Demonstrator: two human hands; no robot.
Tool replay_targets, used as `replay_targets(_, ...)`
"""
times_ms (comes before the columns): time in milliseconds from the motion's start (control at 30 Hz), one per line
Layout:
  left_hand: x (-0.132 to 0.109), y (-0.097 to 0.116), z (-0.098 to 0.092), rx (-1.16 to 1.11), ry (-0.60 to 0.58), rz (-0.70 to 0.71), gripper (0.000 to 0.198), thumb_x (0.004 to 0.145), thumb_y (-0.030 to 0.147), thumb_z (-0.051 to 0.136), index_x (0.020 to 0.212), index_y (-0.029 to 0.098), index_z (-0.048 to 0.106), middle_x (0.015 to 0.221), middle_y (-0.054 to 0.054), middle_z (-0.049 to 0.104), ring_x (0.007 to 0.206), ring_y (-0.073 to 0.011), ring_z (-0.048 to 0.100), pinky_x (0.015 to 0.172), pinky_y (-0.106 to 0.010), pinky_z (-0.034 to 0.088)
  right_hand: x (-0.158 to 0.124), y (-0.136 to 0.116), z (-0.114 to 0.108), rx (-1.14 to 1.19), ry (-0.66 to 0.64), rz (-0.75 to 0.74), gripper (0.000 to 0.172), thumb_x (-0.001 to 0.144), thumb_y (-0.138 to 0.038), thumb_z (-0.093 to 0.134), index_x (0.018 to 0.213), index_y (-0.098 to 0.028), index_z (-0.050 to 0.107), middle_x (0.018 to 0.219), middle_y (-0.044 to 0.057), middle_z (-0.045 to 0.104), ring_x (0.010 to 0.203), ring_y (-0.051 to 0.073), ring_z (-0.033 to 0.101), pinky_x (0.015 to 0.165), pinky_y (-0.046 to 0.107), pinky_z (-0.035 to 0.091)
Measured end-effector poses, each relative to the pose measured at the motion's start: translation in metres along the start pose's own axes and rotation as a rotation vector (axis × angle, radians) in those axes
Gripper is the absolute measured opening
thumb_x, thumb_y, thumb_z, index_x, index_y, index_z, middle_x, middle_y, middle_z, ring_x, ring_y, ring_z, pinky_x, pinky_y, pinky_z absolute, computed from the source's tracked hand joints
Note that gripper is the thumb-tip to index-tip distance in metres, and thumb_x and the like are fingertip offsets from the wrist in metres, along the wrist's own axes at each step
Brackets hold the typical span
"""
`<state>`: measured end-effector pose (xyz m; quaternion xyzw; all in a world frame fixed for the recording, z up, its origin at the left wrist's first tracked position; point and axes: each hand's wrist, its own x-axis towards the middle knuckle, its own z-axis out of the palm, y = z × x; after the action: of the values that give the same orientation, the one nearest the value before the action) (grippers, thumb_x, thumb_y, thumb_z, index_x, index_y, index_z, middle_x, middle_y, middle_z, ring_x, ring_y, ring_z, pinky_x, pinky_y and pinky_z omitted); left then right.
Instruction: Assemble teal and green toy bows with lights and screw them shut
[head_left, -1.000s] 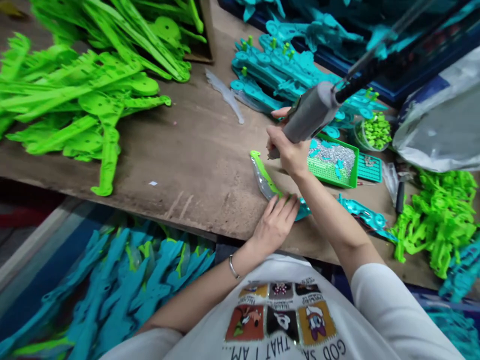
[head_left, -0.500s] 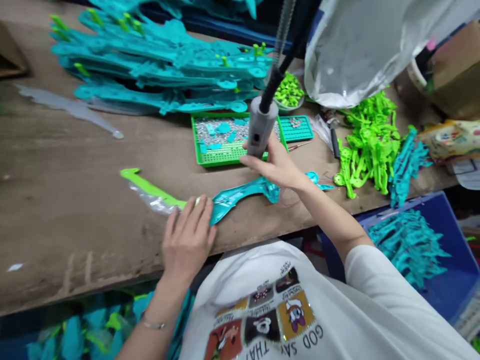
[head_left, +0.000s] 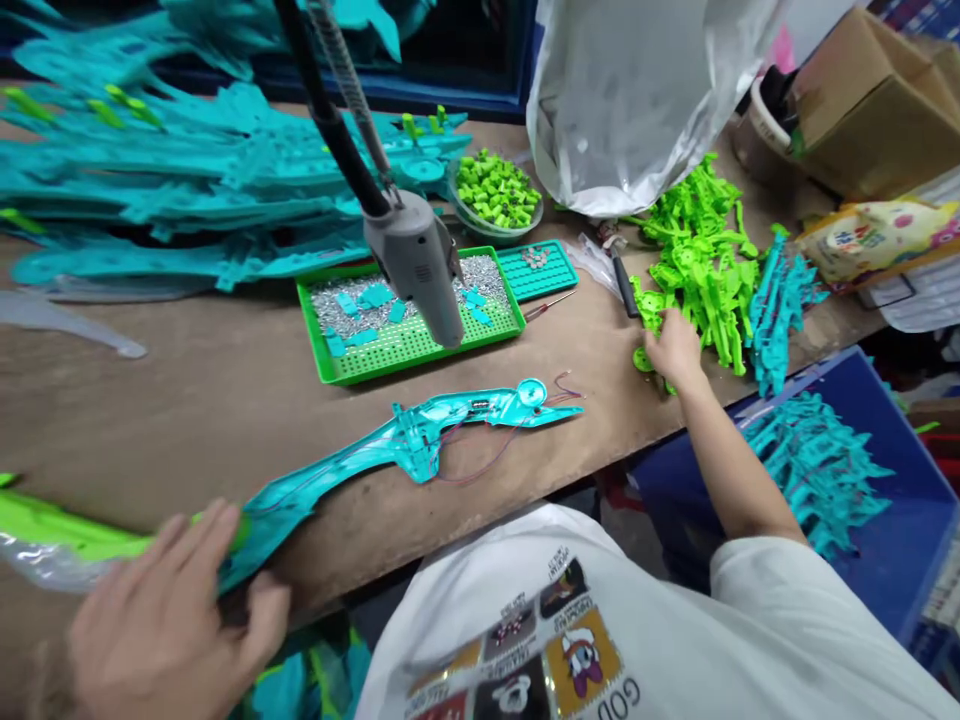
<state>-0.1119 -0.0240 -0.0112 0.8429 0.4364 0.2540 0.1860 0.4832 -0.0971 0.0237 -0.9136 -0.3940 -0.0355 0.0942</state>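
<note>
My left hand [head_left: 176, 620] lies with fingers stretched out over the joint between a long teal plastic shell [head_left: 330, 465] and a lime-green curved piece [head_left: 67, 525]. Clear film sits under the green piece. Thin red and dark wires run out of the teal shell, whose open side faces up. At the near-left edge of a heap of lime-green plastic parts [head_left: 701, 265], my right hand [head_left: 675, 350] has its fingers closed on a green part [head_left: 643, 358], largely covered by the fingers. A grey electric screwdriver [head_left: 416, 260] hangs free above the green tray [head_left: 330, 375].
Silvery screws and small teal pieces lie in the tray. Behind it are a bowl [head_left: 536, 222] of small green parts, a teal tray [head_left: 559, 275] and stacked teal shells [head_left: 225, 180]. A blue bin [head_left: 907, 560] stands right of the table; a white bag [head_left: 630, 100] hangs above.
My right hand has let go of the electric screwdriver and moved right to the green parts. The view has shifted right; my left hand stays on the joined pieces.
</note>
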Motion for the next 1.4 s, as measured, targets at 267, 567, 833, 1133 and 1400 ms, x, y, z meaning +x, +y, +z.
replay_targets(267, 0.075, 0.151, 0.094, 0.199, 0.04, 0.345, 0.045, 0.092, 0.042, 0.073, 0.125, 0.013, 0.061, 0.103, -0.013, 0.074, 0.096, -0.0314, 0.067, 0.087, -0.045, 0.049, -0.009, 0.011, -0.013, 0.064, 0.183, -0.002, 0.047, 0.091, -0.024, 0.05, 0.133, -0.006, 0.056, 0.13, 0.03, 0.058, 0.123, 0.038, 0.059, 0.107, 0.059, 0.047)
replay_targets(567, 0.088, 0.164, 0.117, 0.361, -0.003, 0.308, 0.013, 0.102, 0.023, 0.057, 0.104, 0.019, 0.069, 0.083, -0.006, 0.066, 0.083, -0.0254, 0.058, 0.081, -0.041, 0.038, -0.056, -0.033, -0.067, 0.445, -0.234, -0.579, 0.041, 0.096, -0.041, 0.066, 0.133, -0.024, 0.068, 0.122, 0.01, 0.077, 0.104, 0.026, 0.074, 0.095, 0.042, 0.059)
replay_targets(833, 0.095, 0.177, 0.125, 0.323, 0.029, 0.295, 0.02, 0.099, 0.013, 0.056, 0.094, 0.022, 0.073, 0.095, -0.007, 0.069, 0.09, -0.0248, 0.057, 0.087, -0.044, 0.038, -0.028, -0.062, -0.037, 0.377, -0.385, -0.817, 0.031, 0.102, -0.037, 0.057, 0.122, -0.021, 0.073, 0.117, 0.011, 0.078, 0.107, 0.027, 0.073, 0.096, 0.04, 0.054)
replay_targets(1133, 0.082, 0.159, 0.105, -0.176, -0.031, 0.402, 0.022, 0.099, 0.02, 0.065, 0.109, 0.034, 0.079, 0.086, -0.002, 0.066, 0.085, -0.0177, 0.054, 0.086, -0.038, 0.041, -0.017, -0.084, -0.016, 0.445, -0.579, -1.037, 0.027, 0.101, -0.035, 0.058, 0.117, -0.021, 0.075, 0.11, 0.011, 0.078, 0.104, 0.025, 0.071, 0.094, 0.04, 0.051)
replay_targets(1400, 0.071, 0.14, 0.086, -0.289, -0.288, 0.522, 0.026, 0.096, 0.034, 0.071, 0.121, 0.035, 0.076, 0.105, -0.005, 0.072, 0.107, -0.0218, 0.061, 0.098, -0.042, 0.047, -0.006, -0.089, -0.002, 0.208, -0.549, -1.189, 0.03, 0.102, -0.032, 0.056, 0.123, -0.022, 0.075, 0.111, 0.01, 0.077, 0.103, 0.025, 0.067, 0.096, 0.04, 0.041)
